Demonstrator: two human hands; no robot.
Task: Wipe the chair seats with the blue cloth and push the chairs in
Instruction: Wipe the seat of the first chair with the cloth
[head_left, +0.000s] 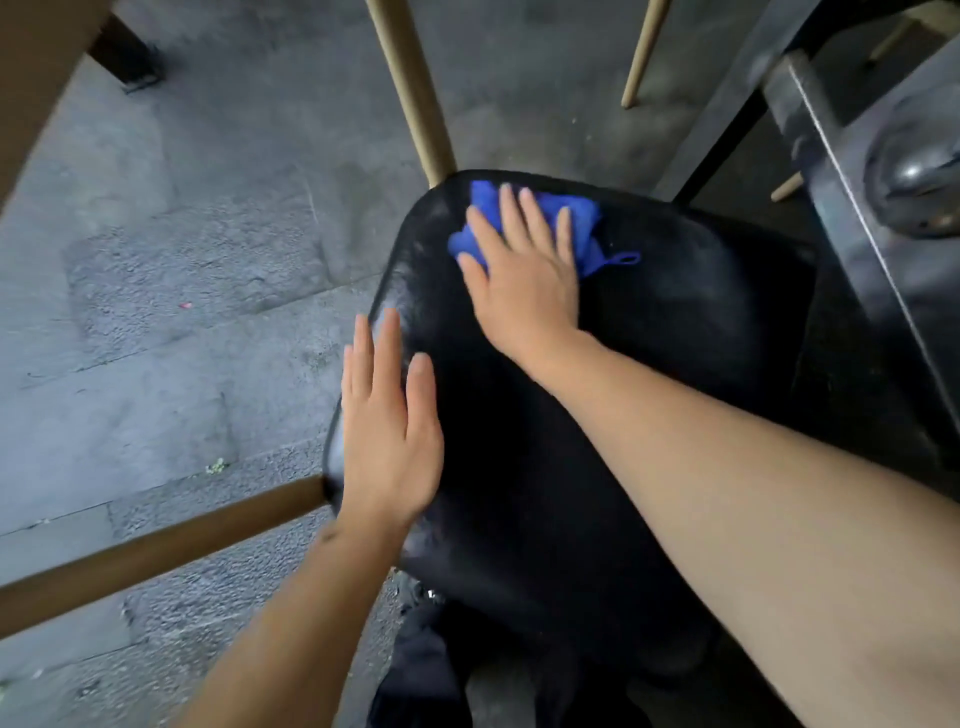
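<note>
You are looking down on a grey concrete floor (171, 249), rough and patched, which fills the left half of the view. Over it stands the black chair seat (649, 322), glossy and curved, taking up the middle and right; its pale wooden legs (410, 88) splay out beyond the far edge, and a darker one (156, 551) runs toward the lower left from the seat's near left corner. A dark metal frame (852, 171) with a rounded shiny fitting crosses the upper right.

Your right hand (524, 275) lies flat, fingers straight and spread, pressing down on the blue cloth (587, 228), so its grip is released rather than curled round anything. The cloth is bunched beneath that palm near the far left corner of the seat, with its small hanging loop (623, 258) sticking out to the right.

Your left hand (389, 431) is likewise flat with straight fingers, resting on the seat's left edge, holding nothing.
</note>
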